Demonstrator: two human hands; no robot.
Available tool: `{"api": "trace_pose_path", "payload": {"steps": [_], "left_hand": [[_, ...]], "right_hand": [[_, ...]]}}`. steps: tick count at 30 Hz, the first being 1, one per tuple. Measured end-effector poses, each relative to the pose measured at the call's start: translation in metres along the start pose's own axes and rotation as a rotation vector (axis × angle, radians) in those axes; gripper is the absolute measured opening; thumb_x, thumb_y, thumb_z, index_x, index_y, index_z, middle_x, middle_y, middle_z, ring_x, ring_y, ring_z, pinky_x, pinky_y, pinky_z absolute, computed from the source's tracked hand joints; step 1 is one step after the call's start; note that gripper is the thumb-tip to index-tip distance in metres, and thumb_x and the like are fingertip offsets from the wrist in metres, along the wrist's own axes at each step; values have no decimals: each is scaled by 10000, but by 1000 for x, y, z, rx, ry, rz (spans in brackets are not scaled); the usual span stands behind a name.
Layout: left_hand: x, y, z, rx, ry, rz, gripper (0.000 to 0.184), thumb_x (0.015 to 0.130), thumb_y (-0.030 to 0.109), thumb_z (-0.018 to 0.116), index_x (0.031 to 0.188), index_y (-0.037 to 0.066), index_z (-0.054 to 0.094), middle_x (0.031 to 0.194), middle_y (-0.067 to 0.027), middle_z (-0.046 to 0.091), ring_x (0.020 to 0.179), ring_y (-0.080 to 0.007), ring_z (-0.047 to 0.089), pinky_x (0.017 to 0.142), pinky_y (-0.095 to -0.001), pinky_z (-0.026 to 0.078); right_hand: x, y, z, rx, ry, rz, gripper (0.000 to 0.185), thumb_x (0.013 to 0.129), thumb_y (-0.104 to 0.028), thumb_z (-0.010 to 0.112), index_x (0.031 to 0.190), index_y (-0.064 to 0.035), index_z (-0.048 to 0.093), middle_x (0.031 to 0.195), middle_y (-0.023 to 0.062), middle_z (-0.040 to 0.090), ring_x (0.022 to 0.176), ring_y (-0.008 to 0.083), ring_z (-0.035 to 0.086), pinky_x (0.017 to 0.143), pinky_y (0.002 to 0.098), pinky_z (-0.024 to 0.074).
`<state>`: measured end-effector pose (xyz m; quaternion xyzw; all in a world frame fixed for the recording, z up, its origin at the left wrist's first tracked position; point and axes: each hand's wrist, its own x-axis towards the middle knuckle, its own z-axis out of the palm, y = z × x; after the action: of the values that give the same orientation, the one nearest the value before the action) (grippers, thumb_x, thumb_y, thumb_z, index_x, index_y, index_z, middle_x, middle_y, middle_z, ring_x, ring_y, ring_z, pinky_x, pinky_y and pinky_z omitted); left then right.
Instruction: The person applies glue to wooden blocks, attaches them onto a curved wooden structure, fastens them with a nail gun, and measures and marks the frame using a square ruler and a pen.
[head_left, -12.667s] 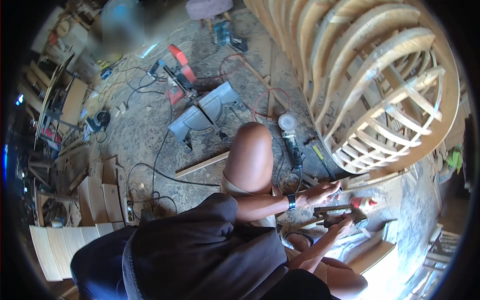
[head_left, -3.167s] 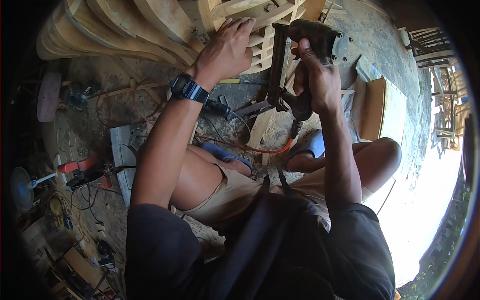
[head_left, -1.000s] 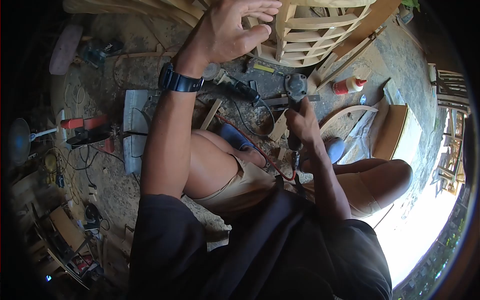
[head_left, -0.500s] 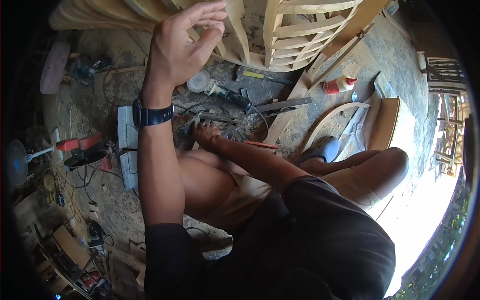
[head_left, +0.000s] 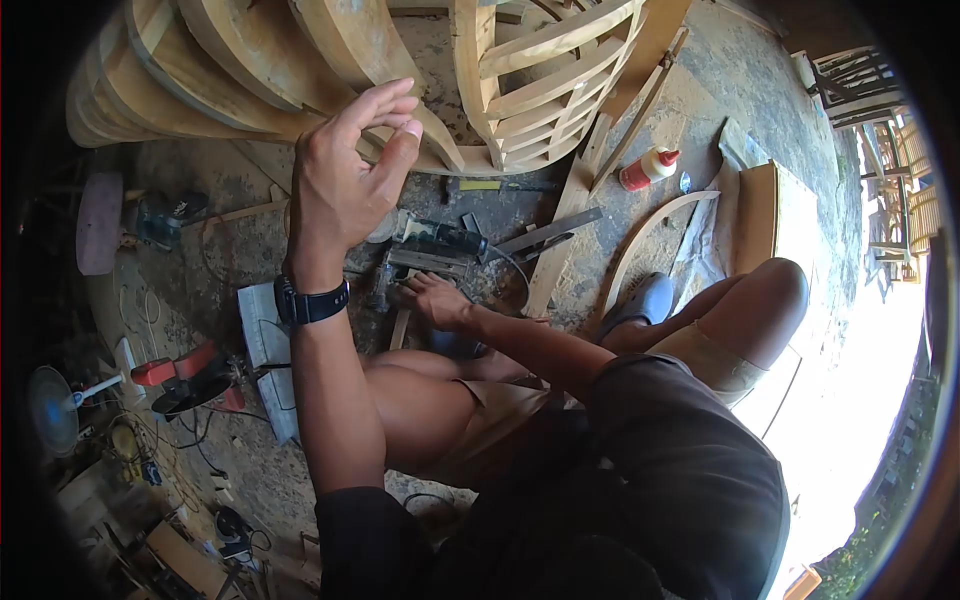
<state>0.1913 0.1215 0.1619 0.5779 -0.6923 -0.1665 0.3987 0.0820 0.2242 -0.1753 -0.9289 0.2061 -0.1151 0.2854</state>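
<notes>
My left hand (head_left: pixel 345 185), with a dark watch on its wrist, is raised in front of the curved wooden ribs (head_left: pixel 350 50). Its fingers bend loosely and the thumb stands apart; I see nothing between them. Lower down, my right hand (head_left: pixel 442 300) reaches across over my legs, its fingers stretched out beside a grey metal vise-like tool (head_left: pixel 425 262). Whether the fingertips touch that tool I cannot tell. A narrow wooden strip (head_left: pixel 399 330) lies just below the right hand. Behind the metal tool rests a corded power tool (head_left: pixel 445 236) with a dark body.
A red and white glue bottle (head_left: pixel 648 171) stands on the stained floor beside a long board (head_left: pixel 556 250). Flat metal bars (head_left: pixel 550 229) lie near the cord. A curved wooden piece (head_left: pixel 650 235) is by my blue shoe (head_left: pixel 648 297). At left are a red machine (head_left: pixel 180 368) and a fan (head_left: pixel 55 410).
My right hand has gone from closed fingers to stretched ones near the metal tool. The left hand keeps its pose. The whole view has tilted, showing more of the ribs.
</notes>
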Motion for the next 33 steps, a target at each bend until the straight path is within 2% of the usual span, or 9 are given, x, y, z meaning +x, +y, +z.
{"api": "trace_pose_path", "payload": {"steps": [3, 7, 10, 16, 21, 25, 28, 31, 33], "left_hand": [[4, 2, 4, -19, 11, -15, 365, 966, 129, 675, 1306, 1, 648, 1126, -139, 754, 1036, -194, 716, 919, -325, 540], [8, 2, 15, 54, 52, 2, 369, 959, 145, 682, 1297, 2, 649, 1076, -146, 756, 973, -209, 728, 881, -342, 555], [13, 6, 28, 69, 92, 5, 404, 945, 135, 684, 1323, 4, 624, 1057, -153, 754, 943, -232, 740, 863, -360, 565], [18, 9, 58, 35, 144, 17, 520, 914, 102, 677, 1396, -43, 546, 1145, -190, 718, 1034, -266, 710, 926, -383, 553], [18, 5, 67, 29, 163, 24, 670, 861, 102, 694, 1448, -120, 460, 1179, -251, 692, 1095, -296, 689, 959, -391, 541], [16, 2, 69, 49, 154, 51, 745, 827, 87, 691, 1475, -143, 405, 1200, -276, 679, 1114, -304, 685, 969, -387, 535], [11, 2, 72, 26, 154, 40, 742, 822, 71, 674, 1481, -137, 403, 1213, -276, 675, 1139, -304, 677, 985, -387, 527], [14, 0, 60, -44, 87, 50, 716, 828, 48, 641, 1482, -132, 410, 1254, -275, 659, 1185, -298, 658, 1015, -389, 508], [10, 2, 37, -121, 29, 46, 697, 834, 37, 621, 1479, -130, 418, 1291, -275, 644, 1211, -292, 645, 1031, -391, 497]], "right_hand": [[-24, 7, -98, 168, 450, 175, 306, 866, -83, 645, 1159, -10, 590, 999, 169, 583, 960, 346, 571, 834, 453, 438], [-27, 24, -219, 90, 993, 502, 545, 865, -16, 649, 1377, 38, 469, 1008, 179, 579, 921, 358, 563, 852, 459, 455], [-20, 42, -273, 4, 1054, 516, 725, 848, -48, 667, 1480, 74, 333, 1057, 222, 565, 976, 374, 555, 889, 467, 449], [-9, 49, -310, -98, 841, 568, 845, 858, -179, 641, 1514, 162, 231, 1132, 252, 557, 1087, 403, 538, 992, 452, 436], [-8, 44, -314, -129, 843, 585, 791, 866, -147, 579, 1503, 192, 254, 1140, 231, 568, 1091, 371, 549, 971, 449, 436], [-14, 44, -322, -282, 691, 600, 740, 875, -131, 537, 1493, 194, 293, 1125, 217, 592, 1069, 347, 567, 953, 448, 423], [-31, 50, -323, -296, 677, 459, 712, 887, -119, 529, 1487, 187, 299, 1148, 231, 601, 1084, 364, 584, 943, 453, 441], [-69, 68, -307, -118, 399, 287, 521, 907, -214, 579, 1353, 54, 564, 1093, 234, 688, 1074, 386, 647, 936, 471, 492], [-97, 93, -287, 200, 46, 522, 440, 906, -295, 621, 1229, 3, 641, 1072, 259, 708, 1068, 428, 669, 927, 517, 517]]}}
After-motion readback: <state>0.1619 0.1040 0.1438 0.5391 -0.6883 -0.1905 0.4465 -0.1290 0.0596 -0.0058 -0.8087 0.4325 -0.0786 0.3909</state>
